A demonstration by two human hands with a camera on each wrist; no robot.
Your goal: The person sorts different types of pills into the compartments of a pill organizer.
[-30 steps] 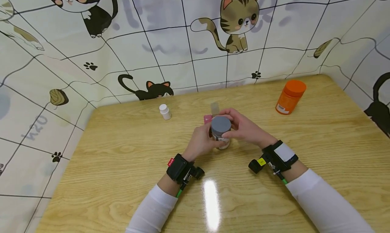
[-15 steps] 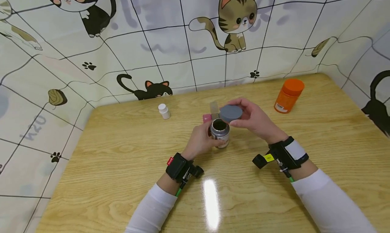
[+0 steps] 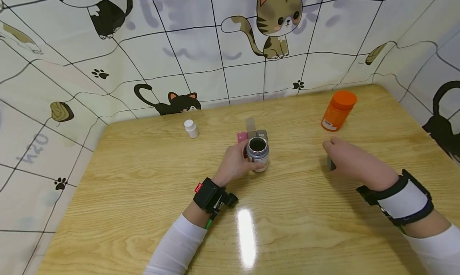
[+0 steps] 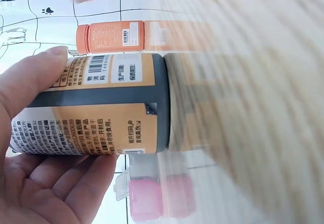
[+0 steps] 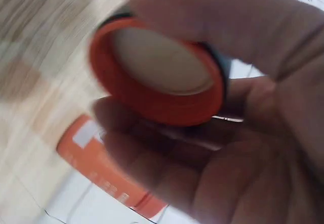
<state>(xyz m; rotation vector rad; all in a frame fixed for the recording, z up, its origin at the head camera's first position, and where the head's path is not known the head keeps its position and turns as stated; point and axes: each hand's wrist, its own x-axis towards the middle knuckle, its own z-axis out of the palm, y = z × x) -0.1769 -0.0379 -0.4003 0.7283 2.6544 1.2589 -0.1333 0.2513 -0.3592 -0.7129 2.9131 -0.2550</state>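
Note:
My left hand (image 3: 231,165) grips an open grey bottle (image 3: 259,160) that stands upright on the table. In the left wrist view, its thumb and fingers wrap round the orange-and-white label (image 4: 91,125). The bottle's mouth faces up and looks dark inside. To the right, above the table, my right hand (image 3: 359,165) holds the bottle's grey cap (image 3: 330,164) between thumb and fingers. In the right wrist view the cap's orange inner wall and pale liner (image 5: 157,64) show, slightly blurred. Partly hidden behind the bottle sits a small pill box (image 3: 242,137) with pink and grey compartments and one raised translucent lid.
An orange jar (image 3: 338,112) with an orange lid stands at the back right of the wooden table (image 3: 161,179). Further left is a small white bottle (image 3: 191,128). A cat-patterned sheet (image 3: 194,67) rises along the back and sides.
My right hand has lifted the cap off the bottle and carried it right, near the orange jar. My left hand keeps the bottle in about the same place.

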